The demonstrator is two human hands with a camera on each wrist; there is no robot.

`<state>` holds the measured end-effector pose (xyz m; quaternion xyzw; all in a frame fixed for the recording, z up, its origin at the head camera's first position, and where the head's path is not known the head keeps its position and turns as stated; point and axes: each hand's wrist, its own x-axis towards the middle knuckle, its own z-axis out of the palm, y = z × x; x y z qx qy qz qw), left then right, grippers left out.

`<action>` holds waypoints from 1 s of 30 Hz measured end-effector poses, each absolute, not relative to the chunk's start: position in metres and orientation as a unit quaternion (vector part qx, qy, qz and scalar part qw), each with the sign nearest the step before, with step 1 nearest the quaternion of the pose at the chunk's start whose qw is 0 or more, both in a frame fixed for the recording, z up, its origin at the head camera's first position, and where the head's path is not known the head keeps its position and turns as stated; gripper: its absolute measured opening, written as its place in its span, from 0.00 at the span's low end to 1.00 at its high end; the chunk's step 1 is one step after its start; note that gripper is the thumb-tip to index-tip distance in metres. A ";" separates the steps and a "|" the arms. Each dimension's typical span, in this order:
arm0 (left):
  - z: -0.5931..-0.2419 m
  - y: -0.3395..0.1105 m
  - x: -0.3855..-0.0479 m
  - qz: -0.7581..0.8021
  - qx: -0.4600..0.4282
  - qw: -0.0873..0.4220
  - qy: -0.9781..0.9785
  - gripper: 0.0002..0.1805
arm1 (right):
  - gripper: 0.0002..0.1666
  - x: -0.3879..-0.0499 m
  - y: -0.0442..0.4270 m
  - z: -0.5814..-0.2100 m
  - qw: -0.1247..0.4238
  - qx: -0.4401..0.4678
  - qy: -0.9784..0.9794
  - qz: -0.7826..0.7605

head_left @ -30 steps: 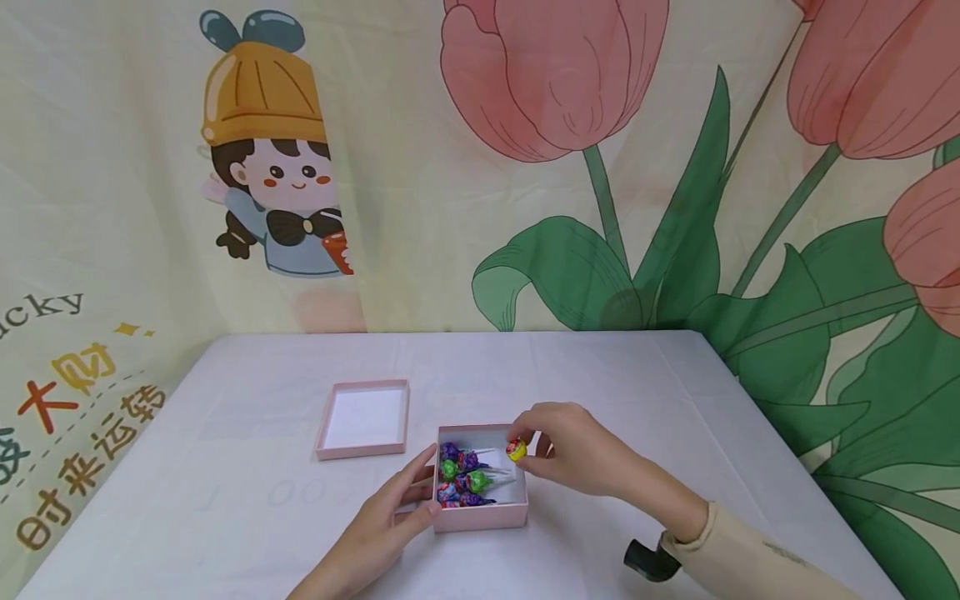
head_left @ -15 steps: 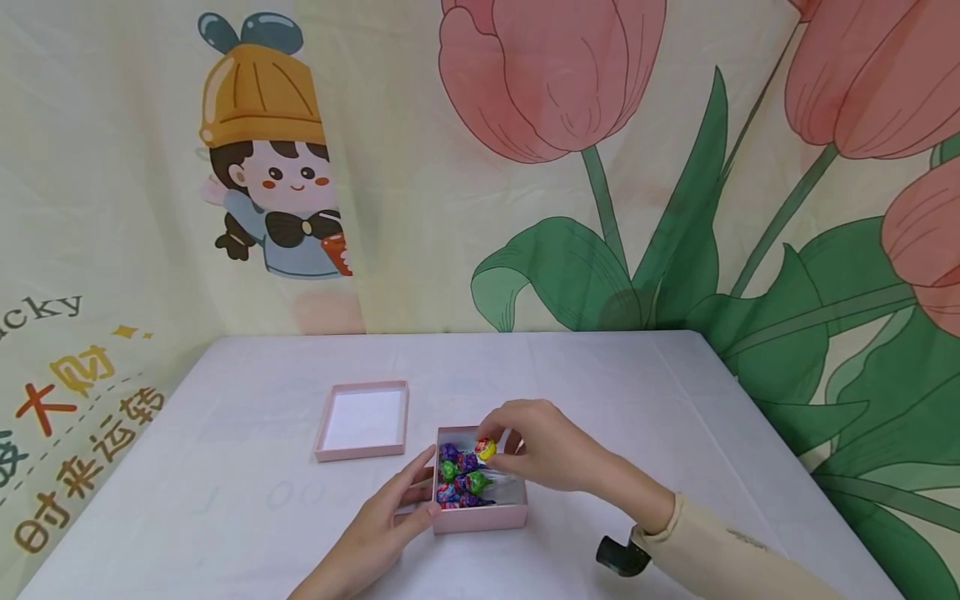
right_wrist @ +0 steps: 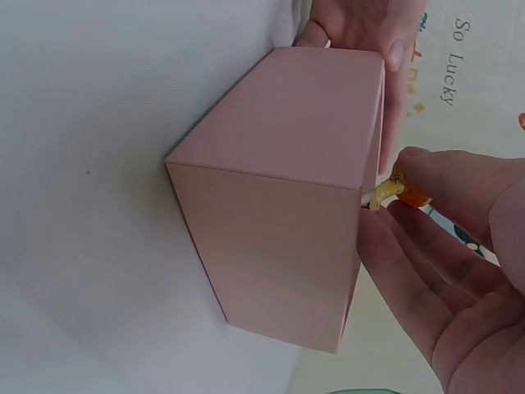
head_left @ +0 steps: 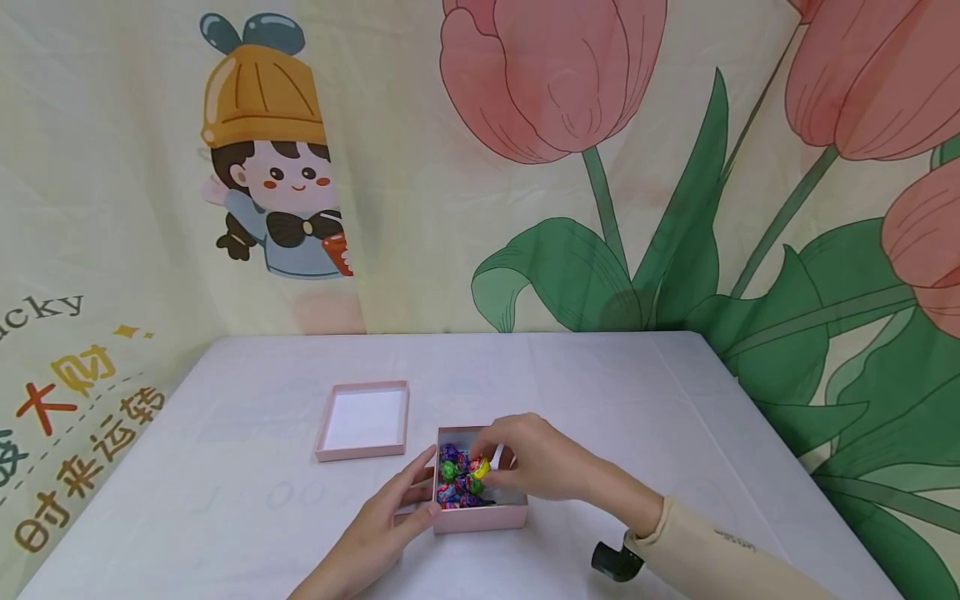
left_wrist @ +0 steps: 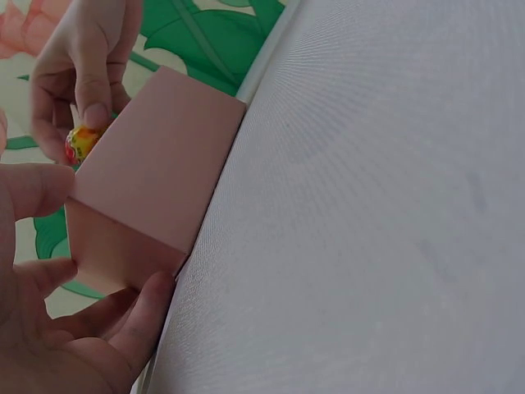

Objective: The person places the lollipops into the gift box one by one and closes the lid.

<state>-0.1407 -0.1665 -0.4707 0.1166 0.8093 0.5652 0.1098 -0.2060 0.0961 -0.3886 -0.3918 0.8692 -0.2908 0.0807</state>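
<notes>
A pink box stands on the table with several wrapped lollipops in its left part, in purple, green and red-blue wrappers. My left hand holds the box by its left end, thumb at the near corner and fingers along the left side. Over the box, my right hand pinches a yellow-and-red wrapped lollipop between thumb and fingers. In the right wrist view this lollipop is at the box's rim, its stick partly hidden behind the wall. The fingers cover some of the box's inside.
The shallow pink lid lies with its white inside up, behind and left of the box. A white cloth covers the table. A printed backdrop hangs behind the table's far edge. A black device sits at my right sleeve.
My right hand has carried the yellow lollipop leftward from the box's right side, then lower and closer to the other lollipops. The left hand and the box have stayed in place.
</notes>
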 end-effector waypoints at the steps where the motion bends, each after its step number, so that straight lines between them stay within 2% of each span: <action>1: -0.471 -0.167 -0.141 0.566 0.117 0.110 0.809 0.40 | 0.14 -0.206 0.096 -0.389 0.084 -0.394 0.868 -0.291; 13: -0.471 -0.167 -0.141 0.570 0.120 0.113 0.805 0.40 | 0.11 -0.206 0.094 -0.398 0.109 -0.406 0.862 -0.283; 30: -0.470 -0.165 -0.141 0.558 0.112 0.111 0.815 0.39 | 0.10 -0.209 0.089 -0.403 0.113 -0.432 0.860 -0.248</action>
